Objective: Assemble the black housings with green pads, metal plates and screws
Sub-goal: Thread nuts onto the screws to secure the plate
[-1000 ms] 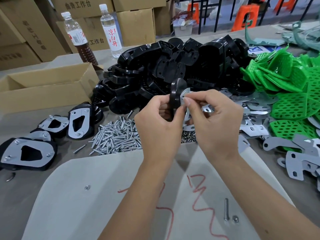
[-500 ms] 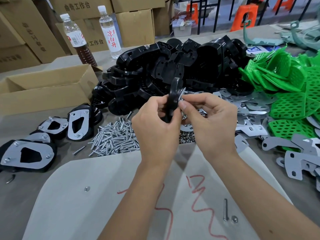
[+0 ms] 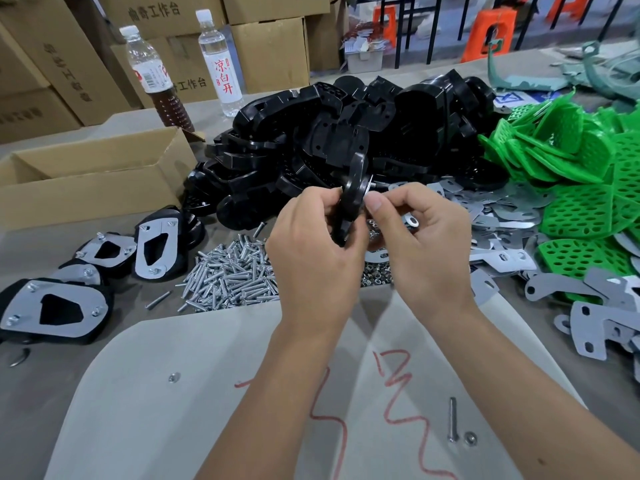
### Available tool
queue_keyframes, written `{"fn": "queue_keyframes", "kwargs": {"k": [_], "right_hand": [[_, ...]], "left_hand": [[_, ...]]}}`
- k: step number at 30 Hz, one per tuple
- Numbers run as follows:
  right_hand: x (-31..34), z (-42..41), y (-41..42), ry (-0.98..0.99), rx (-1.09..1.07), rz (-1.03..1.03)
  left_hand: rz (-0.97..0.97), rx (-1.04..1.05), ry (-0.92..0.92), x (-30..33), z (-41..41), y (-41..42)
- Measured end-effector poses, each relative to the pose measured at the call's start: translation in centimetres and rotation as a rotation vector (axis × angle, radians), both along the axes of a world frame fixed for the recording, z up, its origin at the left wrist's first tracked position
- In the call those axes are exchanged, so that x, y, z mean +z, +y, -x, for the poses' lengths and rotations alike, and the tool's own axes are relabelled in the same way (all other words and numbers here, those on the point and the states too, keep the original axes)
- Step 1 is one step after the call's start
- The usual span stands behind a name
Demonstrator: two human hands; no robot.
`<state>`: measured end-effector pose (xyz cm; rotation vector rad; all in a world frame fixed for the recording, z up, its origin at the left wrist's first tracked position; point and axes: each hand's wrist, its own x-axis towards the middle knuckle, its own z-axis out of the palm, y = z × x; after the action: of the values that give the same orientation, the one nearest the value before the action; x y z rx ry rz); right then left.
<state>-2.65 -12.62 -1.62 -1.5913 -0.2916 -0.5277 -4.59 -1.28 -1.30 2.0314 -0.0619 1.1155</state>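
Our left hand (image 3: 311,251) grips the housing (image 3: 351,199) edge-on, exposing its face; at three o'clock, our right hand (image 3: 426,237) pinches a fastener, likely a nut, there.

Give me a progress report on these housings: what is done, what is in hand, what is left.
Done: about four finished housings with metal plates screwed on lie at the left.
In hand: the left hand grips a black housing edge-on while the right hand pinches something small at its face.
Left: most of it, judging by the black pile, green pads, loose plates and screws.
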Motion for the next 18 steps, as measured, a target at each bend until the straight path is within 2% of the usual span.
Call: {"fn": "queue_keyframes", "kwargs": {"k": [3,6,12,18], "right_hand": [[0.11,-0.03,-0.11,-0.146,-0.072,0.22],[0.06,-0.21,-0.26,-0.216,-0.054,0.328],[-0.24,-0.33,-0.58,-0.167,-0.052,0.232],[-0.02,-0.39,-0.17,-0.26,-0.157,0.339]], "left_hand": [[0.03,-0.011,0.009,-0.1,-0.08,-0.12],[0.104,-0.008,0.034,-0.18,-0.12,0.0],[0.095,-0.035,0.05,-0.11,-0.26,-0.04],[0.076,-0.061,0.046,-0.22,-0.13,-0.25]]}}
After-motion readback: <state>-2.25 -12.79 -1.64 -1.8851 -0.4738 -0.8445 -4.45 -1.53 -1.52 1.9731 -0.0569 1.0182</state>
